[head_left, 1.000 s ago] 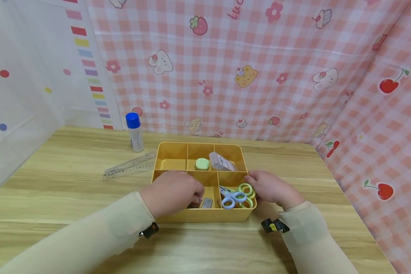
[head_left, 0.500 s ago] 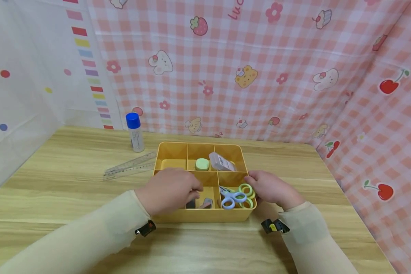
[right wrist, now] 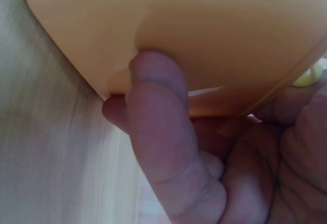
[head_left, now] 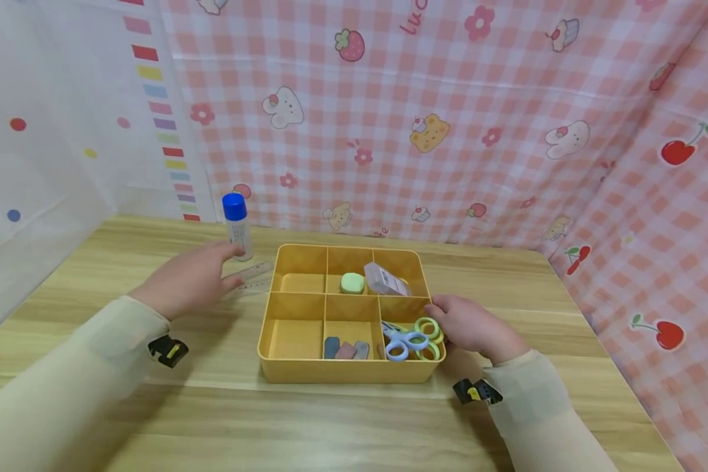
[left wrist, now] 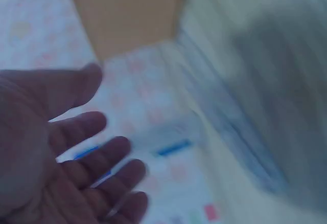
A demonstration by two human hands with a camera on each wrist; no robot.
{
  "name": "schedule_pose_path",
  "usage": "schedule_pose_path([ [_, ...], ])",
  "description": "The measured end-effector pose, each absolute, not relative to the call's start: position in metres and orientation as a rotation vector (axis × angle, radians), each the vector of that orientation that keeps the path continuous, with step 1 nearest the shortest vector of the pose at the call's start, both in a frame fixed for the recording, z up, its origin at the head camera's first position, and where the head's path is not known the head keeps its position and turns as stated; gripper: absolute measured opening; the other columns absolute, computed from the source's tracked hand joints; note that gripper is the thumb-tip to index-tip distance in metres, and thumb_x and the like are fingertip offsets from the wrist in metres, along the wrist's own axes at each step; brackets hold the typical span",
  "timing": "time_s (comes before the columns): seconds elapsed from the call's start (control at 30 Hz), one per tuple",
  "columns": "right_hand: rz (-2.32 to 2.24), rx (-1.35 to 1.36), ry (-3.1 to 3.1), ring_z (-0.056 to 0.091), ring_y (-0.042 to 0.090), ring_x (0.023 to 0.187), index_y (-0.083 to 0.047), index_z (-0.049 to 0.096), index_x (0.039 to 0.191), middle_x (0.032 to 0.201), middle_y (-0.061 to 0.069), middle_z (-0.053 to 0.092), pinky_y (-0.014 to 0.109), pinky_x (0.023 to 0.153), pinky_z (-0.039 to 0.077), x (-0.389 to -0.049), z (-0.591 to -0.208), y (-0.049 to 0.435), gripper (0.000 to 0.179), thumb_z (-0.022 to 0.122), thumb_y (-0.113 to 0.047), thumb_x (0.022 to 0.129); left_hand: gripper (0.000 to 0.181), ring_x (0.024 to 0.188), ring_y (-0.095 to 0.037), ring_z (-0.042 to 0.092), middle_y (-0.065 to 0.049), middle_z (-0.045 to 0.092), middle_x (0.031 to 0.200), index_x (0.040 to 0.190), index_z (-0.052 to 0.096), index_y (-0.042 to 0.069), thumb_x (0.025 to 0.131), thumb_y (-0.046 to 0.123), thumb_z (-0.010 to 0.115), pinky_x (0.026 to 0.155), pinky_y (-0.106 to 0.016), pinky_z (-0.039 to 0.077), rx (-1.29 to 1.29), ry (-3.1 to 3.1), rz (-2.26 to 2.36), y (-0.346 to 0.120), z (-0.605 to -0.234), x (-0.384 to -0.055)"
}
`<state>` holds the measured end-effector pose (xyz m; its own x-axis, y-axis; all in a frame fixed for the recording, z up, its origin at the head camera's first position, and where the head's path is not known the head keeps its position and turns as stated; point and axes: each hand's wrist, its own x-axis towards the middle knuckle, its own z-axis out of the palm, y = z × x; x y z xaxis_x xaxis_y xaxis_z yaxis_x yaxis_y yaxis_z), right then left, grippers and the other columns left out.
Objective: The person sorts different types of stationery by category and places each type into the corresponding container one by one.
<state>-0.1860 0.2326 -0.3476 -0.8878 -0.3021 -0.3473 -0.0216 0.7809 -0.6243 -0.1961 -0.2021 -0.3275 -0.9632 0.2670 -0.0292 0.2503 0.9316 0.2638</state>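
Observation:
My left hand (head_left: 189,278) is over the table, left of a yellow six-compartment storage box (head_left: 348,372). Its fingers are spread and relaxed, holding nothing, with the tips by the clear rulers (head_left: 256,278) and the glue stick (head_left: 235,208). In the left wrist view the palm faces the blurred rulers (left wrist: 235,127). At the box's right wall, my right hand (head_left: 474,328) grips it, fingers against the outer side in the right wrist view. Small grey, pink and dark flat pieces (head_left: 346,351) lie in the front middle compartment. Blue and green-yellow scissors (head_left: 406,343) fill the front right one.
A pale green rounded item (head_left: 352,283) and a translucent lilac case (head_left: 386,280) sit in the back compartments. The two left compartments show bare floors. Patterned cloth (head_left: 377,131) hangs behind and to the right of the wooden table (head_left: 307,426).
My left hand has come out of the box and swung left to the rulers and glue stick, uncovering the front left compartment and the flat pieces. The right hand keeps its grip.

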Motion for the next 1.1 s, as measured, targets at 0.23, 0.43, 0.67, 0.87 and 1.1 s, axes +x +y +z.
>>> schedule_pose_path([
  [0.23,-0.887,-0.25,2.529,0.073,0.018,0.075,0.003,0.061,0.137,0.098,0.011,0.074,0.039,0.069,0.065,-0.185,-0.346,0.234,0.042,0.04,-0.025,0.113,0.061,0.119,-0.048,0.066,-0.033,0.065,0.132,0.14,0.059,-0.009,0.097,0.032,0.074,0.103,-0.066,0.052,0.38,2.95,0.216,-0.239,-0.352,-0.199],
  [0.43,-0.894,-0.229,2.521,0.073,0.018,0.076,0.002,0.061,0.136,0.097,0.01,0.074,0.038,0.069,0.065,-0.186,-0.348,0.234,0.041,0.04,-0.024,0.113,0.057,0.12,-0.05,0.065,-0.032,0.068,0.129,0.134,0.062,-0.011,0.096,0.03,0.075,0.102,-0.065,0.052,0.358,2.937,0.233,-0.255,-0.364,-0.205],
  [0.67,-0.911,-0.268,2.533,0.072,0.018,0.072,0.001,0.063,0.134,0.094,0.01,0.074,0.039,0.067,0.064,-0.186,-0.35,0.234,0.04,0.04,-0.024,0.113,0.035,0.091,-0.029,0.069,-0.016,0.074,0.103,0.115,0.07,-0.005,0.096,0.023,0.075,0.093,-0.061,0.056,0.349,2.924,0.237,-0.263,-0.37,-0.212],
  [0.87,-0.921,-0.254,2.525,0.072,0.018,0.073,0.001,0.063,0.134,0.095,0.01,0.073,0.039,0.067,0.064,-0.187,-0.351,0.234,0.04,0.04,-0.024,0.113,0.039,0.101,-0.037,0.072,-0.023,0.075,0.113,0.121,0.071,-0.008,0.096,0.021,0.075,0.098,-0.063,0.055,0.317,2.918,0.244,-0.264,-0.371,-0.214],
  [1.1,-0.929,-0.257,2.524,0.072,0.018,0.074,0.001,0.063,0.134,0.095,0.01,0.073,0.039,0.067,0.064,-0.187,-0.35,0.234,0.04,0.04,-0.024,0.113,0.036,0.099,-0.035,0.071,-0.022,0.075,0.112,0.119,0.071,-0.007,0.095,0.02,0.075,0.098,-0.062,0.055,0.296,2.918,0.28,-0.263,-0.372,-0.216],
])
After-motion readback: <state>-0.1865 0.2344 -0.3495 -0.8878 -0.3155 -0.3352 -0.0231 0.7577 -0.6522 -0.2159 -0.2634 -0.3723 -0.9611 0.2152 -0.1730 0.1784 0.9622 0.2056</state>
